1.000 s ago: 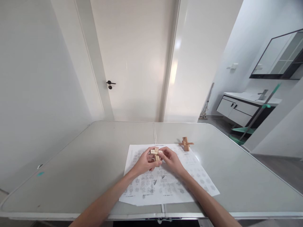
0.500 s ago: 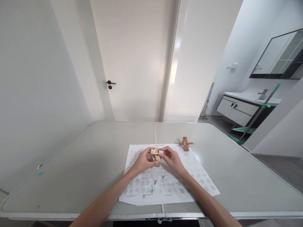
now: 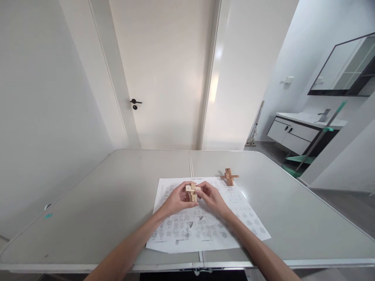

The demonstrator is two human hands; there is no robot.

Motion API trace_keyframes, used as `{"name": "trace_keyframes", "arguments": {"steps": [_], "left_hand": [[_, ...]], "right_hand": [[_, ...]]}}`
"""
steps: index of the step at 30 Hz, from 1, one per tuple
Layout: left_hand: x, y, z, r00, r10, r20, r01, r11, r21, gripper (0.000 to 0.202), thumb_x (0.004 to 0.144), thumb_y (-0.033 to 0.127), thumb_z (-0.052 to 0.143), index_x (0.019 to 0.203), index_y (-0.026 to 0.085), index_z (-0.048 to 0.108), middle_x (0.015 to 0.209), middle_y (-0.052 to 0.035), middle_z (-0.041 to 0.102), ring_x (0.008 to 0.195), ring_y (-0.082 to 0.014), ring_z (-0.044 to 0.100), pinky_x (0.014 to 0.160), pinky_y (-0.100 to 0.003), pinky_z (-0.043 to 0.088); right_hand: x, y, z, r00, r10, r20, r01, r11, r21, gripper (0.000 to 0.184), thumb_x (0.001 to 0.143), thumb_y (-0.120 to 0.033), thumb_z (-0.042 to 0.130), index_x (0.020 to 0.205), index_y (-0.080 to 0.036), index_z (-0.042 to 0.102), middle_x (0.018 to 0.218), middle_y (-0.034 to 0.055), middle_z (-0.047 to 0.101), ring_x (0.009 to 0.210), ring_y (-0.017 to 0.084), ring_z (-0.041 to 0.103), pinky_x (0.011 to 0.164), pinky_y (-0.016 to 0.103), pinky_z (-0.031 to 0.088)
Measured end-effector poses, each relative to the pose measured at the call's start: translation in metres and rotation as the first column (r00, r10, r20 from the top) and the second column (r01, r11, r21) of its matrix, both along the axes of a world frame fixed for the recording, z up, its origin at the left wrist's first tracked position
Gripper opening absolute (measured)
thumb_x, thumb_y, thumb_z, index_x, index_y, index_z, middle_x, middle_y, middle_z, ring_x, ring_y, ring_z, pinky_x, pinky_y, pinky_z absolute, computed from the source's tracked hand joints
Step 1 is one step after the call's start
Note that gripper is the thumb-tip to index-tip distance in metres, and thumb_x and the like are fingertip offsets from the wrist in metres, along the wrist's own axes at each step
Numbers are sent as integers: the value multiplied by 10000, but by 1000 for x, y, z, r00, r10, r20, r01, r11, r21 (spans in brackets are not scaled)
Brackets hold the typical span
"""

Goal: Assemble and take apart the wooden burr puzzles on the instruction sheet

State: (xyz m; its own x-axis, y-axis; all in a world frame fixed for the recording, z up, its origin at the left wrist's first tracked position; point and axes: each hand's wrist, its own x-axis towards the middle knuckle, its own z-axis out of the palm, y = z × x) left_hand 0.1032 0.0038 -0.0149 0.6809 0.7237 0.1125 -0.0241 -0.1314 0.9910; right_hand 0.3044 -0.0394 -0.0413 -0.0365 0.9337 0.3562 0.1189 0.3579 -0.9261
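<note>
A pale wooden burr puzzle (image 3: 192, 189), made of interlocking notched blocks, is held between my hands above a printed paper sheet (image 3: 172, 246). My left hand (image 3: 176, 199) is closed round its left side, fingers behind and thumb along the bottom. From the right, my right hand (image 3: 211, 198) pinches the end of a crosswise block with thumb and fingertips. Parts of the puzzle are hidden by my fingers. Farther back, a darker reddish-brown wooden burr puzzle (image 3: 229, 177) rests at the sheet's upper right corner, touched by neither hand.
The sheet lies on a grey folding table (image 3: 96, 203) with a centre seam and metal rim. Behind it is a white door (image 3: 164, 78) with a black handle. A washbasin cabinet (image 3: 293, 132), a broom and a green dustpan (image 3: 299, 159) stand to the right.
The pale puzzle has turned slightly in my hands, so its lower block now points more straight down. Both hands keep their hold. The darker puzzle has stayed in place.
</note>
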Motion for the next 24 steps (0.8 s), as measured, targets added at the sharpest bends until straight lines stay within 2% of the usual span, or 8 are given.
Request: {"name": "trace_keyframes", "arguments": {"steps": [4, 8, 13, 17, 20, 24], "left_hand": [[2, 2, -3, 1000, -2, 28, 3, 1000, -17, 686, 734, 342, 923, 1313, 221, 577, 1015, -49, 706, 955, -229, 712, 817, -353, 564], [5, 4, -7, 998, 10, 68, -6, 998, -58, 706, 719, 345, 932, 1318, 221, 581, 948, -27, 704, 844, -191, 692, 787, -345, 563], [6, 4, -4, 996, 44, 84, -39, 997, -60, 692, 686, 336, 947, 1277, 207, 611, 1058, -59, 694, 801, -153, 659, 725, -282, 537], [5, 7, 0, 977, 198, 84, -192, 978, -78, 711, 675, 378, 945, 1288, 206, 629, 1063, -54, 688, 723, -116, 608, 616, -223, 470], [3, 12, -1, 941, 328, 86, -320, 942, -100, 693, 725, 432, 906, 1314, 215, 612, 1044, -46, 684, 599, -67, 510, 509, -204, 374], [0, 18, -3, 917, 387, 97, -376, 920, -114, 666, 769, 464, 870, 1327, 223, 597, 1077, -46, 685, 543, -39, 430, 496, -218, 362]], "right_hand": [[1, 3, -3, 1000, -12, 7, 12, 1000, -8, 381, 935, -603, 679, 1006, -229, 671, 822, 26, 701, 752, 215, 643, 709, 329, 518], [2, 7, -6, 1000, -28, 9, 28, 1000, -8, 387, 942, -611, 665, 1005, -229, 668, 844, 41, 716, 765, 223, 659, 716, 339, 526], [1, 7, -6, 999, -36, 33, 36, 999, 8, 392, 966, -596, 637, 1093, -227, 670, 912, 60, 733, 834, 240, 689, 765, 354, 541], [3, 8, -7, 992, -101, 72, 99, 995, 27, 416, 981, -604, 600, 1151, -227, 640, 939, 63, 718, 822, 235, 678, 777, 364, 546], [6, 10, -9, 975, -179, 133, 175, 984, 42, 393, 990, -593, 581, 1095, -220, 648, 951, 80, 713, 819, 242, 654, 762, 373, 528], [8, 10, -11, 944, -205, 260, 193, 979, 69, 325, 953, -535, 655, 1039, -223, 680, 1002, 86, 691, 877, 256, 628, 812, 397, 511]]}}
